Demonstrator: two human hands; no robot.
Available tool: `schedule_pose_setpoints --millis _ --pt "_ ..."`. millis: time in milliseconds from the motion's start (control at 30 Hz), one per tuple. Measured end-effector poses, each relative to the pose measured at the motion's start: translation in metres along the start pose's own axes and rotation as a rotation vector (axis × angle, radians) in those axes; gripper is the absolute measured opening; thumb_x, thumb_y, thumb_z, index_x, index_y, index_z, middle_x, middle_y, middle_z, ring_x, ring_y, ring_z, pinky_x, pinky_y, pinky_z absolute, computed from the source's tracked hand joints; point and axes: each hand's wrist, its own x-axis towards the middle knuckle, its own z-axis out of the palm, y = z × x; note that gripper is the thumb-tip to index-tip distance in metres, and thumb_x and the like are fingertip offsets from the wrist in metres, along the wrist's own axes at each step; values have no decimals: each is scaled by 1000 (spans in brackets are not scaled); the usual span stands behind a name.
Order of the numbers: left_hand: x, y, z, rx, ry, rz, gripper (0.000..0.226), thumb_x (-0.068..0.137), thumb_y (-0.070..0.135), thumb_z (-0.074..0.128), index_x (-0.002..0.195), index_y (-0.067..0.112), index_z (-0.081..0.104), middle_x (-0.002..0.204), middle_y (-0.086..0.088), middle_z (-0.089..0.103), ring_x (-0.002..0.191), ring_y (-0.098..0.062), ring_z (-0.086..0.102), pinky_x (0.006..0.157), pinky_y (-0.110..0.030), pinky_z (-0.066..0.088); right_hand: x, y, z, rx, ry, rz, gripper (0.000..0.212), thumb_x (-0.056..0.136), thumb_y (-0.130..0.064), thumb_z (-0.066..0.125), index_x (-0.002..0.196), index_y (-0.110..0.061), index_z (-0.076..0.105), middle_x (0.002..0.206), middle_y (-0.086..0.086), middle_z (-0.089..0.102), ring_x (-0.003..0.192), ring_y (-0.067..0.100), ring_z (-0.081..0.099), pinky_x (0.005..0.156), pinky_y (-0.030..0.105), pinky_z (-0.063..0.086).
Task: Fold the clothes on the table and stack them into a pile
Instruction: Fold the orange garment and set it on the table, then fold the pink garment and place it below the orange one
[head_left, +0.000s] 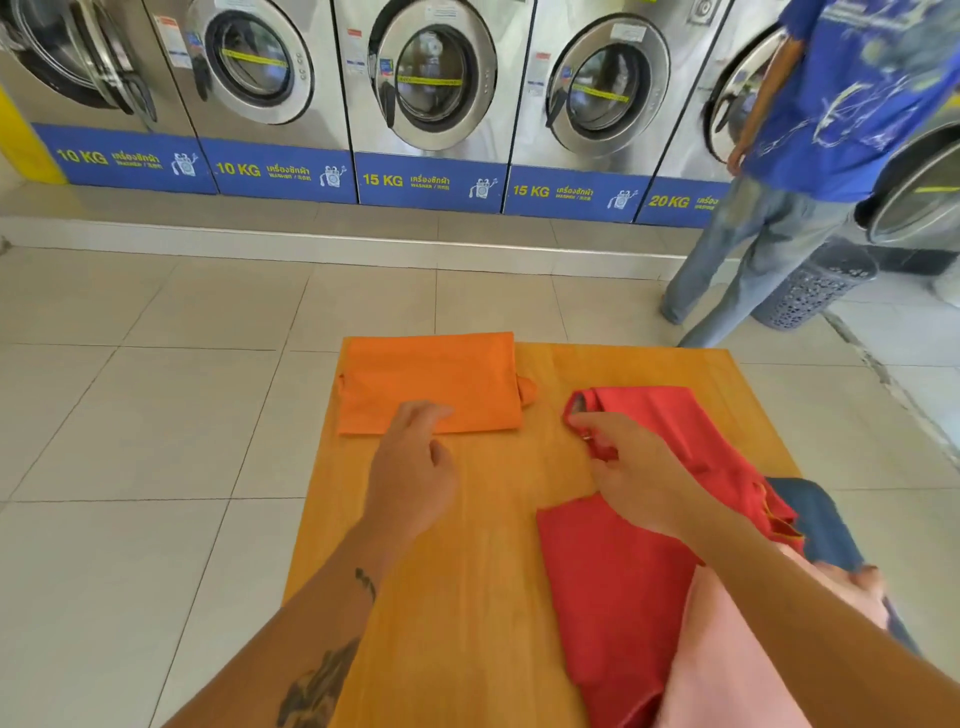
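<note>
Folded orange shirt (431, 382) lying flat at far left corner of wooden desk (483, 545). Left hand (413, 467) hovering at its near edge, fingers loosely apart, gripping nothing. Right hand (631, 475) over crumpled red shirt (623, 582) along right edge, fingers curled, pinching a fold of red fabric. Pink garment (727, 660) and blue garment (815, 525) heaped at near right corner.

Matt cloth shirts (431, 382) on smooth, seemingly wooden table (483, 545) (glossy floor tiles (156, 415))
</note>
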Motion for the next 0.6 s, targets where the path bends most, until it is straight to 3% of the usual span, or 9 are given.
schedule_pose_setpoints --millis 100,167,233,300,433,600 --pt "-44 41 26 -59 -130 69 47 92 4 44 132 25 56 129 16 46 109 -7 56 84 -32 54 -49 18 -29 31 66 -25 55 80 7 52 127 -20 63 122 -5 63 108 11 59 92 12 41" --pt "-73 61 47 -54 -230 108 49 95 7 43 139 26 51 137 15 43 120 -3 50 96 -30 50 -80 36 -45 45 100 -17 54 80 8 50 125 -20 64 120 -6 66 106 13 62 95 25 47" --pt "-100 79 67 -64 -281 115 49 96 10 43 141 29 48 136 16 43 107 2 54 95 -23 48 -110 59 -57 77 114 11 52 82 7 50 123 -22 65 119 -7 66 106 14 63 97 31 49" --pt "-130 96 87 -89 -316 119 51 95 11 44 140 34 47 132 19 44 101 3 55 91 -18 48 -137 84 -67 89 127 46 50 85 4 53 124 -25 63 121 -12 63 112 10 58 102 30 45" --pt "-181 120 128 -67 -403 104 57 93 15 46 145 36 39 135 20 41 119 -1 50 101 -21 43 -172 128 -77 -12 37 113 57 88 -9 58 140 -28 48 144 -7 47 134 15 40 105 24 32" --pt "-212 132 159 -18 -447 -12 76 90 14 51 157 27 17 151 6 31 140 -9 32 103 -12 19 -181 145 -78 -198 -62 159 75 84 -29 58 151 -34 25 155 -5 32 143 28 29 107 51 36"
